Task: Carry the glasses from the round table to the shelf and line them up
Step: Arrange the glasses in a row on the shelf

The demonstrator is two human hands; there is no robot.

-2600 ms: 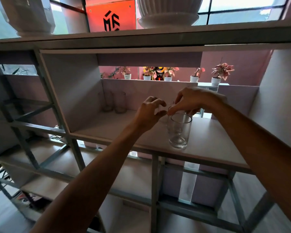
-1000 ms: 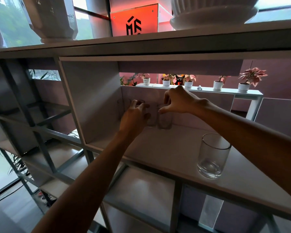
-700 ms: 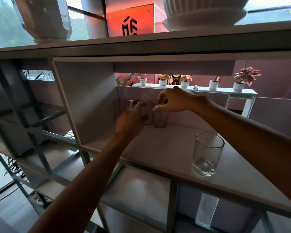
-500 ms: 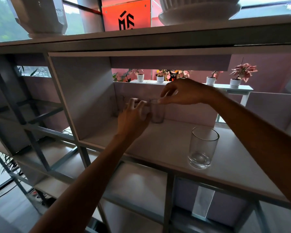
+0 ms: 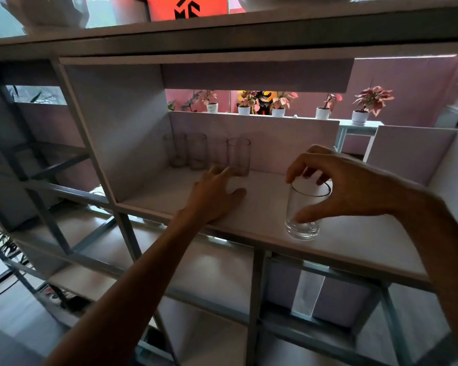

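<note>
Several clear glasses [image 5: 239, 157] stand in a row against the back wall of a white shelf [image 5: 354, 244] compartment, at its left. One more clear glass [image 5: 303, 200] stands upright near the shelf's front edge, to the right. My right hand [image 5: 352, 186] wraps it from above, fingers behind the rim and thumb across its front. My left hand [image 5: 214, 196] lies flat on the shelf board with fingers spread, its fingertips just in front of the row's rightmost glass, holding nothing.
The compartment's left wall [image 5: 122, 133] stands close beside the row. A low back panel [image 5: 275, 138] runs behind the glasses, with small potted plants [image 5: 365, 104] beyond it. A board [image 5: 249, 75] hangs overhead. Open metal-framed shelves lie below and left.
My right hand let go of the glass set in the back row and came forward right onto the front glass. My left hand drew back from the row and flattened on the shelf.
</note>
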